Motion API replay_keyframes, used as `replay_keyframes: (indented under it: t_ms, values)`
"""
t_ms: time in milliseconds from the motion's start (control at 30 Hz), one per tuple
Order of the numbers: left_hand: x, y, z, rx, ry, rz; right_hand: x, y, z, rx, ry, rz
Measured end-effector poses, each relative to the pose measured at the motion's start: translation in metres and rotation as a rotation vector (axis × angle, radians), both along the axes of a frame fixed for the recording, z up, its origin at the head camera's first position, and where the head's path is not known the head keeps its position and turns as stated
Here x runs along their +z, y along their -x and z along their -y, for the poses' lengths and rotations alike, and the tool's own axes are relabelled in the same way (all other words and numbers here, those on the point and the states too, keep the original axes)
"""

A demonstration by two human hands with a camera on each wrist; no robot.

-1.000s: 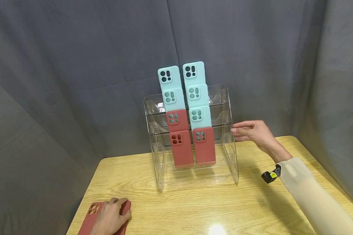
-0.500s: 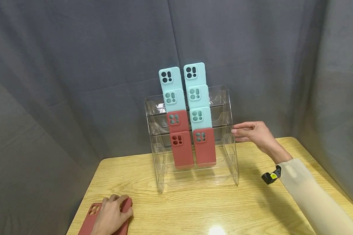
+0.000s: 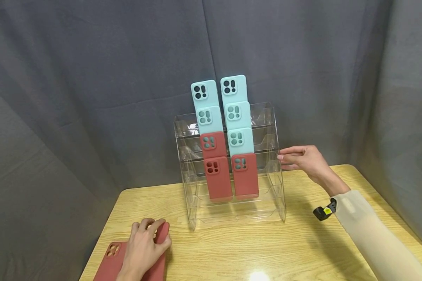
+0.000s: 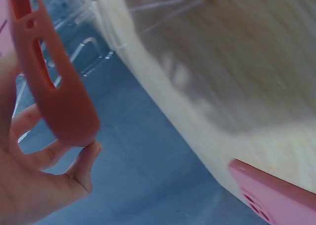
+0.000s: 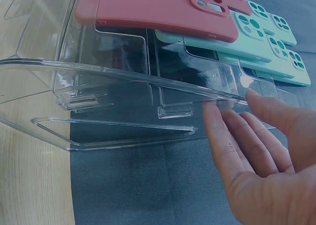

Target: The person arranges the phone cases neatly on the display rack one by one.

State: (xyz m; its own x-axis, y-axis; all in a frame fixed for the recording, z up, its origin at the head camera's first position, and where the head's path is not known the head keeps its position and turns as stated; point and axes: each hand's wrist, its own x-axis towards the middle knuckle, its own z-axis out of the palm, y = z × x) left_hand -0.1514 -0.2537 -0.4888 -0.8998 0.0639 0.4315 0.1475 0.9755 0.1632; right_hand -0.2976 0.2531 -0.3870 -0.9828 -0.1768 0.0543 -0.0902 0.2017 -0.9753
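Observation:
My left hand (image 3: 142,248) grips a red phone case (image 3: 158,269), fingers over its camera end and thumb at its side. In the left wrist view this case (image 4: 69,111) is edge-on, raised off the table. Beneath and left of the hand, another red phone case (image 3: 107,263) lies on the table. My right hand (image 3: 304,160) pinches the right side edge of a clear tiered display rack (image 3: 235,214); the right wrist view has the thumb and index finger at that edge. On the rack stand several mint phone cases (image 3: 240,146) above several red ones (image 3: 245,181).
A wooden table (image 3: 211,249) carries the rack near its back edge. Grey curtains (image 3: 126,78) hang behind and at both sides. A black strap with a yellow mark (image 3: 325,210) sits on the right wrist.
My left hand has lifted the red phone case and moved it up and to the right, away from the case on the table. The right hand has stayed at the rack's edge.

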Motion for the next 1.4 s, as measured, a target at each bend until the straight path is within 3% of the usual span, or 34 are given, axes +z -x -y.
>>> replay_keyframes:
  t_ms: [233,533,767,1133,1400]
  values:
    - [0.009,0.005,-0.017,-0.018,-0.066,-0.162,0.001,0.000,0.000,0.003,-0.001,-0.001]
    - [0.038,0.017,-0.054,-0.093,-0.129,-0.371,0.002,0.001,-0.001,-0.001,-0.020,-0.007]
    - [0.053,0.033,-0.092,-0.151,-0.119,-0.455,0.000,0.001,-0.002,-0.002,-0.017,0.000]
    - [0.059,0.060,-0.138,-0.177,-0.130,-0.542,0.000,0.002,0.000,0.000,0.000,-0.002]
    - [0.054,0.083,-0.159,-0.169,-0.135,-0.606,-0.001,0.001,-0.001,-0.003,-0.011,0.001]
